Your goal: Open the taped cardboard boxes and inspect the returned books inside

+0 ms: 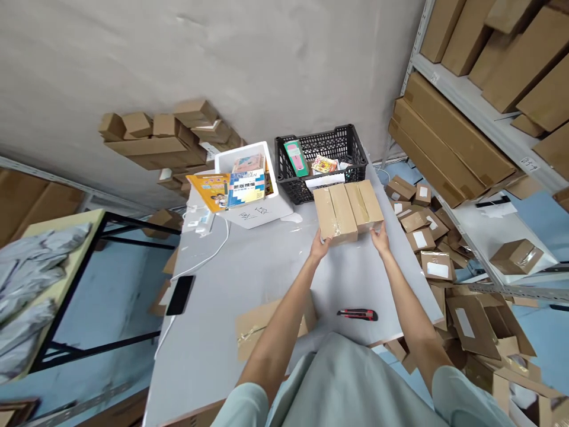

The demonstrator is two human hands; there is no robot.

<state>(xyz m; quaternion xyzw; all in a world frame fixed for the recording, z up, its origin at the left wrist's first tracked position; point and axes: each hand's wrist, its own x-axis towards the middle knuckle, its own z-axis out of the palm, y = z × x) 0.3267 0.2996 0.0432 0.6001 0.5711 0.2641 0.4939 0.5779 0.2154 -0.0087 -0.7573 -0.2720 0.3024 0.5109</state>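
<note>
Two taped cardboard boxes stand side by side on the grey table, in front of the black crate. My left hand point(320, 246) grips the lower left corner of the left box point(335, 214). At the lower right corner of the right box point(365, 204), my right hand point(380, 237) is closed on its edge. Another cardboard box point(253, 326) lies near the front edge, partly hidden under my left forearm. A red and black utility knife point(358, 314) rests on the table between my forearms.
Beyond the boxes is a black crate point(320, 142) with small packets. Left of it, a white foam box point(271, 210) holds books point(246, 188). A phone point(180, 295) and white cable lie at the table's left. Shelves point(480, 101) and piled cartons point(438, 267) flank the right side.
</note>
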